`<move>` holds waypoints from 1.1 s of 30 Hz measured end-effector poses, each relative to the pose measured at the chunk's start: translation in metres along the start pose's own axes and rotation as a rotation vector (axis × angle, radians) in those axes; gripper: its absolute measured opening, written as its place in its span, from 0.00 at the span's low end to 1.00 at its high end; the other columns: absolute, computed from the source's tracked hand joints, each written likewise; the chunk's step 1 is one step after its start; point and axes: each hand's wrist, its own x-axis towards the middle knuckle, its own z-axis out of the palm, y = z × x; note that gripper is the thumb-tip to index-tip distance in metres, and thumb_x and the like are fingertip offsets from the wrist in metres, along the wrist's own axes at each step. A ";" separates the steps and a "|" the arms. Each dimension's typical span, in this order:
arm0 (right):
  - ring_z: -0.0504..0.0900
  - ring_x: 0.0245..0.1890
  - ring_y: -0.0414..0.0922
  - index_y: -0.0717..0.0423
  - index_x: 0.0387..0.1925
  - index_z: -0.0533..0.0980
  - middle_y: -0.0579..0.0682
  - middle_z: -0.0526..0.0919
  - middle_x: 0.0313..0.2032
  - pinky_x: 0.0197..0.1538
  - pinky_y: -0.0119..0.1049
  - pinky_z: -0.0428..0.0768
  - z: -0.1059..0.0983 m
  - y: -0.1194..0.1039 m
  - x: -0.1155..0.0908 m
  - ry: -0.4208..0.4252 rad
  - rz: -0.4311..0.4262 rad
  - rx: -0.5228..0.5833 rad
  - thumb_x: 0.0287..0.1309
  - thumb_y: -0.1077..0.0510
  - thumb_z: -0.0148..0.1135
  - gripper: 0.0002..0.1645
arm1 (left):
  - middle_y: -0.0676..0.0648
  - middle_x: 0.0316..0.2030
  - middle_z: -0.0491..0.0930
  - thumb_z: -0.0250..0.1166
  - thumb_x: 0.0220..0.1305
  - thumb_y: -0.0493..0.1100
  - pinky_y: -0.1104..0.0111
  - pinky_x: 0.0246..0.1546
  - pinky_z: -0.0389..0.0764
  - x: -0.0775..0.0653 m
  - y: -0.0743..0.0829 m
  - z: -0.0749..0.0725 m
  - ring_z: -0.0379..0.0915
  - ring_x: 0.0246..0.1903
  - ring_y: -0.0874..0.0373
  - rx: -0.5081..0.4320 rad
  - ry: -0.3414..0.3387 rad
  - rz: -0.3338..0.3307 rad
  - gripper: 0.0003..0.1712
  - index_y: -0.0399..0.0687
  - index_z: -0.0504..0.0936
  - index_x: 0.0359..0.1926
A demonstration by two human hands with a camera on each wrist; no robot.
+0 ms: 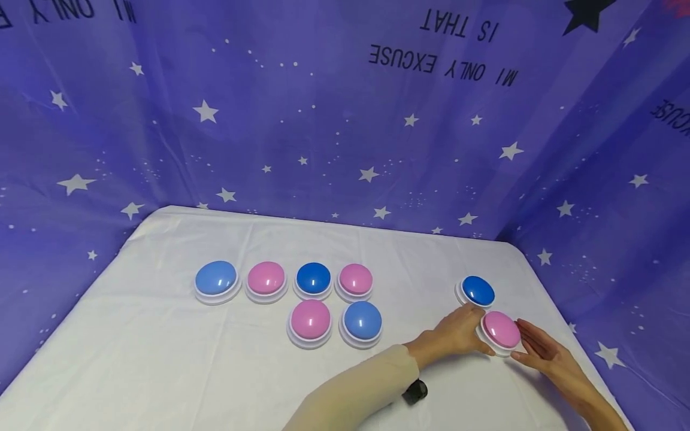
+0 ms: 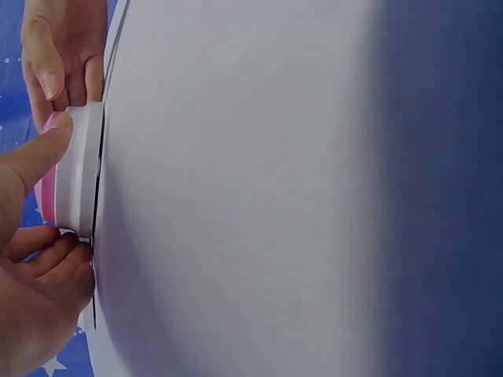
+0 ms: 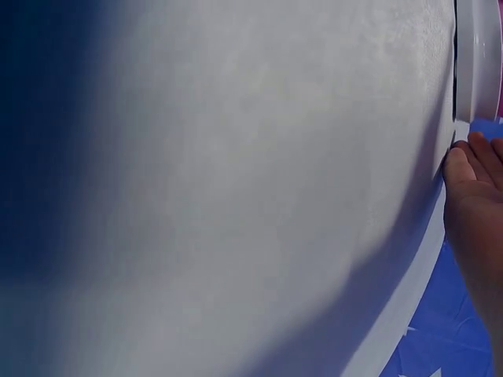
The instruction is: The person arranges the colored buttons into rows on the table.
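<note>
At the right of the table, my left hand (image 1: 457, 331) holds a pink dome push button (image 1: 501, 329) with a white base. In the left wrist view its thumb lies on the near side of the button (image 2: 77, 173), the fingers curled at the lower edge. My right hand (image 1: 552, 356) is at the button's right side, fingers loosely extended. A small gap shows between that hand (image 3: 475, 196) and the white base (image 3: 475, 63) in the right wrist view. Just behind my left hand sits a dark blue button (image 1: 478, 290), its base partly covered by the fingers.
Left of centre, a back row holds a light blue button (image 1: 216, 278), a pink one (image 1: 266, 278), a dark blue one (image 1: 314, 278) and another pink (image 1: 356, 279). Before them sit pink (image 1: 311, 319) and light blue (image 1: 363, 320) buttons. A starry purple curtain (image 1: 302, 131) borders the white-covered table (image 1: 162, 347).
</note>
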 end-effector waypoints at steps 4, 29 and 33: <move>0.65 0.61 0.20 0.72 0.74 0.47 0.30 0.66 0.64 0.58 0.19 0.66 0.007 0.002 0.005 -0.005 -0.023 -0.015 0.64 0.71 0.59 0.44 | 0.57 0.55 0.77 0.79 0.47 0.61 0.83 0.56 0.66 0.001 -0.001 0.002 0.69 0.55 0.70 0.012 0.012 -0.017 0.42 0.49 0.76 0.60; 0.71 0.58 0.24 0.70 0.72 0.57 0.30 0.76 0.59 0.56 0.19 0.70 0.021 -0.015 0.006 0.060 -0.082 0.010 0.62 0.73 0.60 0.38 | 0.64 0.35 0.81 0.79 0.50 0.56 0.86 0.35 0.67 0.002 -0.003 -0.016 0.70 0.33 0.75 -0.025 0.039 0.052 0.22 0.55 0.84 0.43; 0.71 0.59 0.24 0.69 0.71 0.58 0.31 0.76 0.59 0.56 0.18 0.69 0.024 -0.027 0.006 0.062 -0.099 0.017 0.62 0.74 0.59 0.38 | 0.64 0.36 0.82 0.79 0.49 0.56 0.86 0.37 0.67 -0.002 -0.003 -0.031 0.71 0.34 0.76 -0.063 0.046 0.063 0.22 0.54 0.84 0.44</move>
